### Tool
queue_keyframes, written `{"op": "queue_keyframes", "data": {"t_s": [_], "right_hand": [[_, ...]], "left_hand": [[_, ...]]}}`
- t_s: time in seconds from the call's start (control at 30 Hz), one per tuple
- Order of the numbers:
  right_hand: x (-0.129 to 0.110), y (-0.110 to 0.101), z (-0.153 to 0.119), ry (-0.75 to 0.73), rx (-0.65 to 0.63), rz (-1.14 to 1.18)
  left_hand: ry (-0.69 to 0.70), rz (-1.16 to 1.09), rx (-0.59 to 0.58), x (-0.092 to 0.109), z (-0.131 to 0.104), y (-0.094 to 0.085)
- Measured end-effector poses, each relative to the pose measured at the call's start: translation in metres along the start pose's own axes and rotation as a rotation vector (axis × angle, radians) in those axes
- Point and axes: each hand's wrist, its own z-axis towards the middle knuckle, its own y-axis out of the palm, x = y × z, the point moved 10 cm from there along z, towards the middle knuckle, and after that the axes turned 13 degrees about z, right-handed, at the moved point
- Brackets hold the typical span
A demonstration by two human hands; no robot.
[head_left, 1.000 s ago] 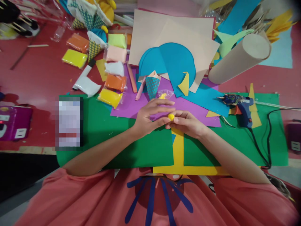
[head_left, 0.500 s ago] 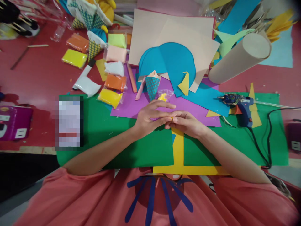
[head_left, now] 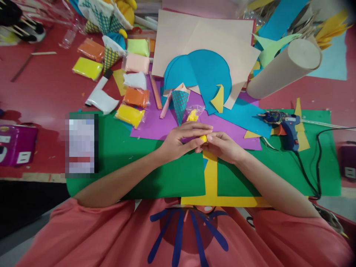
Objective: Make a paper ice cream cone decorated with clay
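A yellow lump (head_left: 204,138), rounded and without a clear long axis, is gripped between the left hand (head_left: 178,141) and the right hand (head_left: 224,146), touched by both.

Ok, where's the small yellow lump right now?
In the head view, the small yellow lump is just right of centre, held between the left hand and the right hand, just below the clear bag of yellow material.
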Motion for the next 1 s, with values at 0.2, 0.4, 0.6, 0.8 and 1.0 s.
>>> {"op": "queue_keyframes", "data": {"t_s": [0.2, 0.4, 0.6, 0.8, 1.0], "right_hand": [[-0.002, 0.000, -0.001, -0.022, 0.006, 0.034], [-0.004, -0.002, -0.002, -0.033, 0.027, 0.027], [-0.003, -0.002, -0.002, -0.017, 0.016, -0.008], [-0.002, -0.002, -0.002, -0.017, 0.033, 0.002], [-0.005, -0.003, -0.003, -0.035, 0.024, -0.031]], "left_hand": [[0.059, 0.143, 0.108, 0.010, 0.000, -0.011], [0.093, 0.181, 0.101, 0.014, 0.000, -0.008], [0.091, 0.201, 0.036, 0.011, 0.000, -0.003], [0.145, 0.274, 0.069, 0.018, -0.001, -0.005], [0.145, 0.224, 0.038, 0.016, -0.001, -0.001]]}}
